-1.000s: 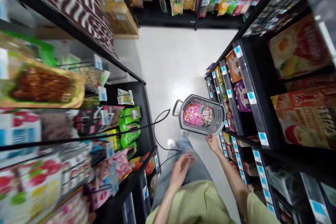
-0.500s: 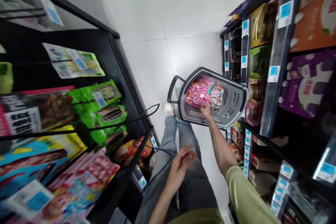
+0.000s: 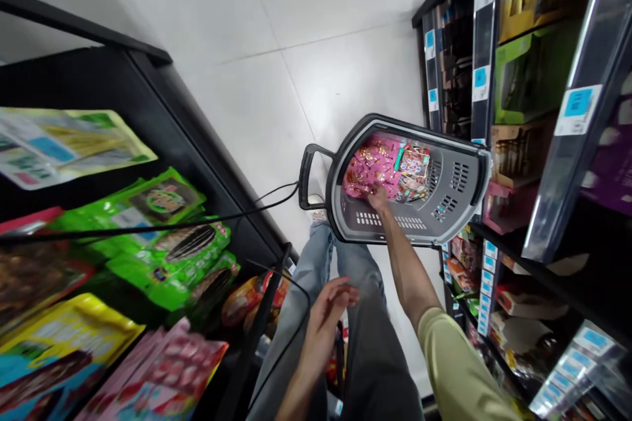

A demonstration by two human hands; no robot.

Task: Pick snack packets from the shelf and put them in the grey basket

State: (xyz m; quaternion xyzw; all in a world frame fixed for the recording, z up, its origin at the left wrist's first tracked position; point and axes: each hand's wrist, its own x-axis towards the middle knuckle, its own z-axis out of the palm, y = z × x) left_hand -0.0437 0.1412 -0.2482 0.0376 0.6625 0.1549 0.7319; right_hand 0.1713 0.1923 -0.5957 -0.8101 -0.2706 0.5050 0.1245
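Note:
A grey shopping basket point(image 3: 447, 210) with a black handle point(image 3: 305, 168) stands in the aisle beside the right-hand shelves. Inside it lie a pink snack packet point(image 3: 363, 161) and a smaller colourful packet point(image 3: 413, 168). My right hand point(image 3: 379, 198) reaches down into the basket and rests on the near edge of the pink packet; its fingers are hidden from me. My left hand point(image 3: 328, 312) hangs over my left thigh with the fingers loosely apart, holding nothing.
Black shelves line both sides. The left ones hold green snack bags point(image 3: 162, 237) and pink packets point(image 3: 162, 375). The right ones hold boxes behind blue price tags point(image 3: 577, 102). White tiled floor point(image 3: 296, 46) runs ahead. A thin black cable point(image 3: 222, 216) crosses the left shelf front.
My view has tipped down and closer to the basket. My right hand went from the basket's rim into the basket and onto the pink packet. My left hand stayed by my thigh.

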